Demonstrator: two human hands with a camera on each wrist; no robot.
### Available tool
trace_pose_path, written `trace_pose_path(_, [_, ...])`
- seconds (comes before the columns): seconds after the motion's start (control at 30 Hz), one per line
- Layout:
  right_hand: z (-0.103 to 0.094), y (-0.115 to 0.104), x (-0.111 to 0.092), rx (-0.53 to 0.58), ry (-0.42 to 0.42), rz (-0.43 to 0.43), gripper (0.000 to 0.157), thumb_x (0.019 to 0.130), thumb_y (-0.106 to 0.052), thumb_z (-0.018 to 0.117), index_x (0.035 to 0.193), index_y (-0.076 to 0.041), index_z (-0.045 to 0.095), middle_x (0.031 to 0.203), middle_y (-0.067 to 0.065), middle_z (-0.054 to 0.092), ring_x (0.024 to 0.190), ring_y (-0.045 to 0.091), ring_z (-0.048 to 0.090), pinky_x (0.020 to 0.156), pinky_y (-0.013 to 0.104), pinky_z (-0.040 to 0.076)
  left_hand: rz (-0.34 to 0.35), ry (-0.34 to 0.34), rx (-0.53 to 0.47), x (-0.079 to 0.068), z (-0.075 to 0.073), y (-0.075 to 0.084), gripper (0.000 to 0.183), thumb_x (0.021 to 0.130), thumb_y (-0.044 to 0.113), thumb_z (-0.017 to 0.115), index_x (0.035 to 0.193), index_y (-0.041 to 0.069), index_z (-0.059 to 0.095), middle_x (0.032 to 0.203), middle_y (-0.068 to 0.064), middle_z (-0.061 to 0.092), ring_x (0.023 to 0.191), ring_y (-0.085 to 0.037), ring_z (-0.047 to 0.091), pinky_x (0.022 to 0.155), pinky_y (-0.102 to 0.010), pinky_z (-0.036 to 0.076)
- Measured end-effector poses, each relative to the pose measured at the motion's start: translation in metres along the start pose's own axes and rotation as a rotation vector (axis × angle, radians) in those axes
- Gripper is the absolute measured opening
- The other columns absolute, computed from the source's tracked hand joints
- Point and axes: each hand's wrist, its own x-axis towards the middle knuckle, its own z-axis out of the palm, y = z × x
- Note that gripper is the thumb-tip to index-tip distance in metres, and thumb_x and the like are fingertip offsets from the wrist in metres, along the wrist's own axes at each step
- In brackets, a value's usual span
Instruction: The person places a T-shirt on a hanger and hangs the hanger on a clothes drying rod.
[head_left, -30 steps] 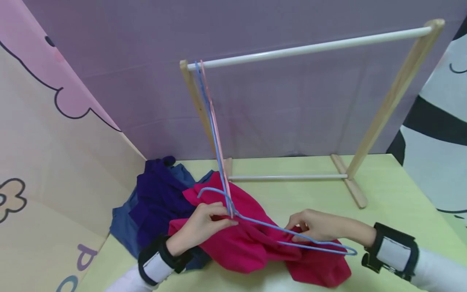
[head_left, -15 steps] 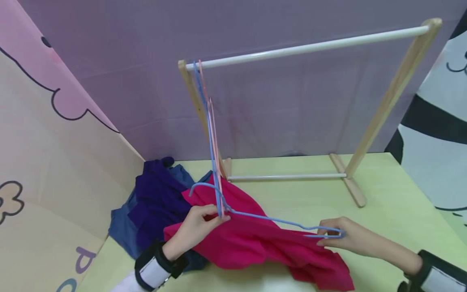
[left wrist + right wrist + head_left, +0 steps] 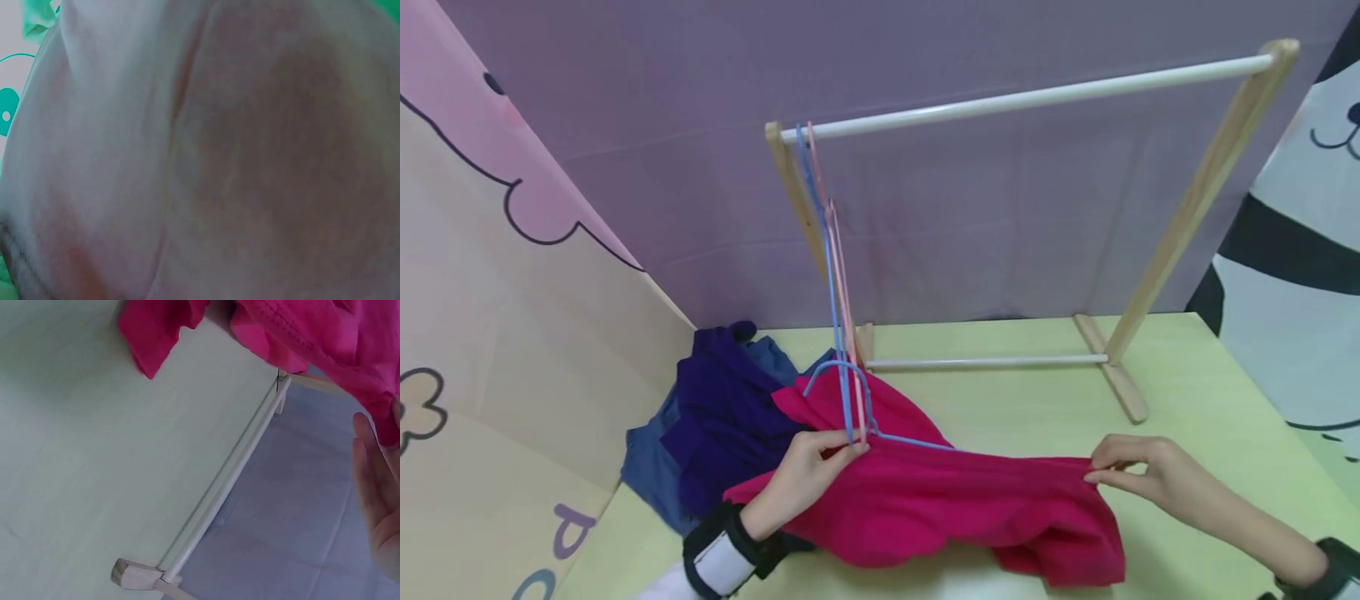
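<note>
A red-pink shirt [image 3: 955, 500] stretches across the table front, a blue clothes hanger [image 3: 910, 441] partly inside it. The hanger's hook and part of one arm show; its right end is covered by cloth. My left hand [image 3: 808, 475] pinches the shirt near the hanger's neck. At the shirt's right corner, my right hand [image 3: 1150, 475] pinches the cloth between thumb and fingers. In the right wrist view the same shirt [image 3: 350, 337] hangs from the fingers of that hand [image 3: 381, 487]. The left wrist view is filled by a blurred close surface.
Behind stands a wooden rack with a white top rail [image 3: 1022, 102]. Blue and pink hangers [image 3: 837, 283] hang at its left end, in front of the left hand. A heap of dark blue clothes [image 3: 722, 417] lies at the left wall.
My right hand has moved right, first to the hanger's end, then to the shirt's corner. The shirt now covers the hanger's right arm and is stretched wider. My left hand stays near the neck.
</note>
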Motion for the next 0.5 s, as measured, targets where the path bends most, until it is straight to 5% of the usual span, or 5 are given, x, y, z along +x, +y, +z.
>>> trace_pose_path(0.3, [0.005, -0.010, 0.020, 0.040, 0.126, -0.031, 0.039, 0.063, 0.019, 0.066, 0.087, -0.011, 0.066, 0.083, -0.004, 0.057, 0.078, 0.001, 0.052, 0.064, 0.010, 0.043, 0.014, -0.097, -0.059, 0.005, 0.007, 0.008, 0.020, 0.081, 0.012, 0.063, 0.097, -0.001, 0.068, 0.090, -0.010, 0.067, 0.066, -0.002, 0.052, 0.054, -0.017, 0.041])
trace_pose_path(0.5, [0.019, -0.025, 0.034, 0.034, 0.220, 0.037, 0.036, 0.066, 0.019, 0.064, 0.087, -0.010, 0.067, 0.085, -0.003, 0.056, 0.079, 0.003, 0.050, 0.065, 0.011, 0.044, 0.025, -0.128, -0.025, 0.009, 0.014, 0.018, 0.022, 0.081, 0.011, 0.063, 0.099, -0.001, 0.067, 0.091, -0.011, 0.067, 0.061, 0.000, 0.050, 0.050, -0.016, 0.037])
